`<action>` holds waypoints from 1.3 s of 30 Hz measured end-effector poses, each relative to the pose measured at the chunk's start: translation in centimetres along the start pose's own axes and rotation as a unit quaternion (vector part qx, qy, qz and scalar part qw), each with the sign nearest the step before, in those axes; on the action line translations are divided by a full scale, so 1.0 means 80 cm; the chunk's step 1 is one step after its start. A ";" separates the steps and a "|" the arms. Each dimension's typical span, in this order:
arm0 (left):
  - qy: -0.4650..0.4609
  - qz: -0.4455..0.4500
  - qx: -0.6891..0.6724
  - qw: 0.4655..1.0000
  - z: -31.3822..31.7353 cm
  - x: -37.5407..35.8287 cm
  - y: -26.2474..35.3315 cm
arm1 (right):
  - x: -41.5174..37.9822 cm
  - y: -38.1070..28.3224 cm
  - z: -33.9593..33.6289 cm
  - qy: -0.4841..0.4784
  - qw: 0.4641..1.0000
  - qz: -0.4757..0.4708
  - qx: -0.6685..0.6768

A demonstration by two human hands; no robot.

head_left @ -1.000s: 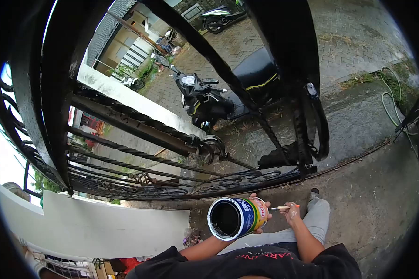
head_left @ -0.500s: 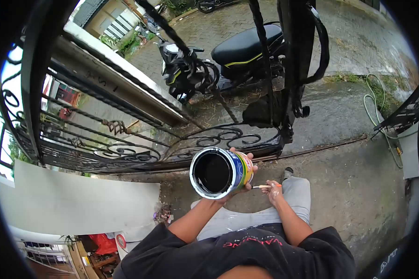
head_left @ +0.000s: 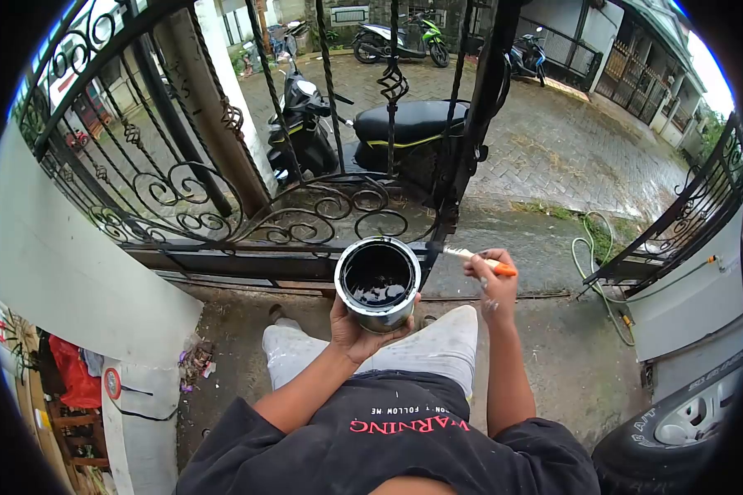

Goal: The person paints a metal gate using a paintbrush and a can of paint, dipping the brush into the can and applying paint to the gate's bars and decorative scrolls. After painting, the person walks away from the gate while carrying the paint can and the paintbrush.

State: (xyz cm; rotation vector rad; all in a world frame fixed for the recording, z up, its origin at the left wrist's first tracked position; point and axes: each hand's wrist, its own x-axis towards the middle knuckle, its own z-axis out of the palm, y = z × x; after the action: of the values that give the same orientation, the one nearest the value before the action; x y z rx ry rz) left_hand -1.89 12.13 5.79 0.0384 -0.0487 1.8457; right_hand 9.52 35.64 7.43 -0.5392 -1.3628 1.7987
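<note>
My left hand [head_left: 353, 336] is closed around the lower part of a paint can [head_left: 381, 320], holding it above my lap. The can's mouth faces up toward me, with glossy black paint inside and paint smears along its pale rim. In my right hand [head_left: 495, 289], fingers wrapped round its handle, is a paintbrush [head_left: 462, 255] with an orange handle end. Its dark bristles point left, just right of the can's rim and in front of the gate in this view. Pale paint marks show on my right fingers and wrist.
A black wrought-iron gate [head_left: 305, 221] with twisted bars and scrolls stands before me. Beyond it is a parked motorbike [head_left: 409, 124]. A green hose [head_left: 590, 247] lies at right, near a second gate leaf [head_left: 689, 206]. A spare wheel [head_left: 693, 421] is lower right, a white wall [head_left: 74, 247] left.
The view has tilted up toward the yard. My right hand has risen with the paintbrush from beside my leg to near the can, and the can is turned more upright.
</note>
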 end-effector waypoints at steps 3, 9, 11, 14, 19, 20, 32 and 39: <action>-0.010 0.004 0.036 0.999 0.007 -0.014 0.003 | -0.001 -0.101 0.030 -0.026 0.991 -0.134 0.016; 0.017 0.020 0.100 0.995 0.015 -0.011 0.038 | -0.007 -0.198 0.097 -0.144 0.955 -0.248 0.080; 0.003 0.018 0.074 0.997 -0.001 -0.007 0.051 | -0.005 -0.207 0.121 -0.188 0.946 -0.258 0.057; 0.002 0.051 0.086 0.995 0.009 -0.007 0.057 | -0.005 -0.206 0.150 -0.262 0.931 -0.255 0.008; 0.015 0.081 0.165 0.983 0.009 0.002 0.070 | -0.009 -0.188 0.187 -0.290 0.922 -0.228 -0.120; 0.013 0.086 0.169 0.982 0.007 0.003 0.072 | -0.004 -0.180 0.189 -0.303 0.916 -0.221 -0.142; 0.039 0.090 0.059 0.993 0.000 0.002 0.086 | 0.024 -0.145 0.199 -0.282 0.945 -0.144 -0.080; 0.022 0.093 0.055 0.994 -0.008 -0.004 0.101 | 0.033 -0.097 0.191 -0.161 0.981 -0.102 0.021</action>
State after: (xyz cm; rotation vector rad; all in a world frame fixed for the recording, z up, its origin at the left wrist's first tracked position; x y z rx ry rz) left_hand -9.60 9.66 5.04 0.0719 0.0834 2.0337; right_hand -0.62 29.41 20.06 -0.0798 -1.5301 1.7914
